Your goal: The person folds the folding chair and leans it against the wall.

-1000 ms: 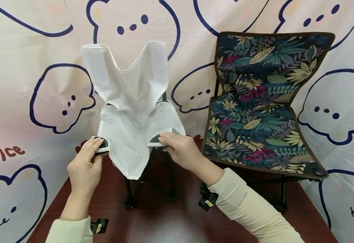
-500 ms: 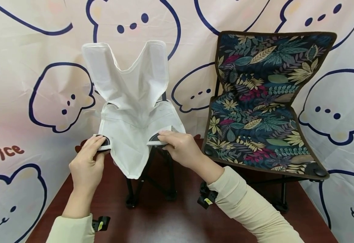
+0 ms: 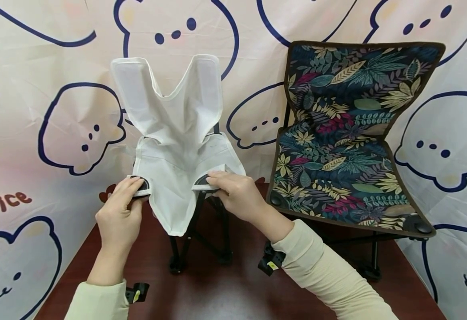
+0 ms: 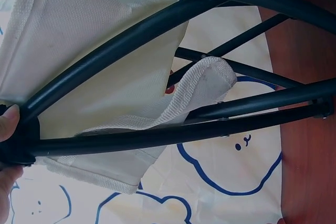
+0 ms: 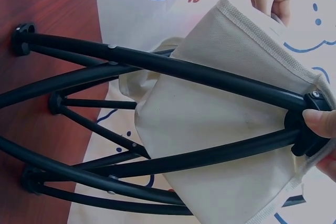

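A white folding chair [image 3: 173, 155] stands at the middle left in the head view, its fabric seat sagging to a point at the front and its backrest bent into a V. My left hand [image 3: 119, 215] grips the chair's left front corner, by the black corner patch [image 3: 143, 183]. The right front corner is pinched by my right hand [image 3: 239, 195], fingers on top. From below, the left wrist view shows dark frame tubes [image 4: 121, 45] meeting at a black joint beside my thumb. In the right wrist view my thumb presses the black corner joint [image 5: 300, 135], where two tubes meet.
A second folding chair [image 3: 341, 173] with a dark leaf pattern stands opened at the right. Both chairs rest on a reddish-brown tabletop [image 3: 225, 298]. Behind hangs a pale cloth backdrop [image 3: 253, 102] with cartoon bears.
My left hand has moved slightly right with its corner, and the right hand slightly left. The two front corners are closer together, and the chair's left leg has shifted right.
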Motion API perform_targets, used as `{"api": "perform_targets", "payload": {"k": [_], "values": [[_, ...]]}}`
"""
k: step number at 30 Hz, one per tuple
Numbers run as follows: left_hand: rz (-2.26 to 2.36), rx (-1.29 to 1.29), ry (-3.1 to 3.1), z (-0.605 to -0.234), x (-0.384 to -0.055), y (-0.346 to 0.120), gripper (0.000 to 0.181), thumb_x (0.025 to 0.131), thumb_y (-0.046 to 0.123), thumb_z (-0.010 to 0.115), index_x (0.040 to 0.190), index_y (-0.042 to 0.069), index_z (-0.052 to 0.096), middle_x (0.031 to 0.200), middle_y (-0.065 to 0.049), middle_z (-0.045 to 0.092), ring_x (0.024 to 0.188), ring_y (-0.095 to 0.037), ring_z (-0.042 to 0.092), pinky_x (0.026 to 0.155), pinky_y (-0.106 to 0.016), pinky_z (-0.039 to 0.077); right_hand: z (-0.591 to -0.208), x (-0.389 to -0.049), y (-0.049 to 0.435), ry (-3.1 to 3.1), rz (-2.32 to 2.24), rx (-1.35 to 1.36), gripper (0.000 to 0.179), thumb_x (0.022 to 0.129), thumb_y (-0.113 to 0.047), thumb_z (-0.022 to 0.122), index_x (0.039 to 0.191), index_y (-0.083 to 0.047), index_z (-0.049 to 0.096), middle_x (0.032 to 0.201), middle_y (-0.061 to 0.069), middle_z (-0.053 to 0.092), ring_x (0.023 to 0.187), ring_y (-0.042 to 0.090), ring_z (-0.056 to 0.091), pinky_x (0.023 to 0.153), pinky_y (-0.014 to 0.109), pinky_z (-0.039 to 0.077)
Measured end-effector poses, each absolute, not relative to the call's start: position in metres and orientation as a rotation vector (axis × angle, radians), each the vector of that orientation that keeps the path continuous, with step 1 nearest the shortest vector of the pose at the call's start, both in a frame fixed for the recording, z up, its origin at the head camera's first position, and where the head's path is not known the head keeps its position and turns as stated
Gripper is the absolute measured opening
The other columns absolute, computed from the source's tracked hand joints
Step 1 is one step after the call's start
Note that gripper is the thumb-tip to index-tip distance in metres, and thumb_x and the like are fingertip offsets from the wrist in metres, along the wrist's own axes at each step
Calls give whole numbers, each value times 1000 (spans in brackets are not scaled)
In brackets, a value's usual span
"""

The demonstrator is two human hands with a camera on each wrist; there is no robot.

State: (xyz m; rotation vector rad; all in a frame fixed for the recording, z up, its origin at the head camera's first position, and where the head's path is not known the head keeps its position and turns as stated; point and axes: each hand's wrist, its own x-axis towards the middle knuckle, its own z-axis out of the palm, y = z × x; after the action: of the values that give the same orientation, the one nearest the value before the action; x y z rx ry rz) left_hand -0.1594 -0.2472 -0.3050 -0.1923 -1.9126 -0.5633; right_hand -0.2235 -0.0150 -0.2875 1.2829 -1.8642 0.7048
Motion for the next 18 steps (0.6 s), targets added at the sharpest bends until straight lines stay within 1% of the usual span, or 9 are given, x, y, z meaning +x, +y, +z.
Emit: {"api": "perform_targets", "payload": {"k": [9, 14, 18], "values": [[-559, -218, -1882, -302, -161, -242, 27, 68, -7, 67, 94, 0, 67, 94, -10, 64, 95, -27, 56, 88, -23, 37, -284, -221, -18, -1849, 712, 1281, 27, 66, 2, 71, 93, 0, 66, 98, 9, 63, 94, 16, 57, 86, 20, 38], [-570, -229, -1875, -301, -162, -238, 26, 68, -9, 65, 93, -1, 67, 93, -10, 64, 95, -27, 56, 88, -23, 37, -282, -221, -20, -1834, 692, 1279, 26, 66, 4, 69, 92, -1, 67, 97, 9, 63, 93, 16, 58, 86, 21, 39], [-580, -237, -1873, -300, -162, -236, 27, 69, -12, 61, 93, -2, 67, 93, -10, 64, 94, -26, 56, 87, -22, 37, -281, -221, -22, -1828, 668, 1282, 26, 66, 5, 68, 91, -1, 67, 96, 8, 63, 92, 15, 58, 85, 21, 40]]}}
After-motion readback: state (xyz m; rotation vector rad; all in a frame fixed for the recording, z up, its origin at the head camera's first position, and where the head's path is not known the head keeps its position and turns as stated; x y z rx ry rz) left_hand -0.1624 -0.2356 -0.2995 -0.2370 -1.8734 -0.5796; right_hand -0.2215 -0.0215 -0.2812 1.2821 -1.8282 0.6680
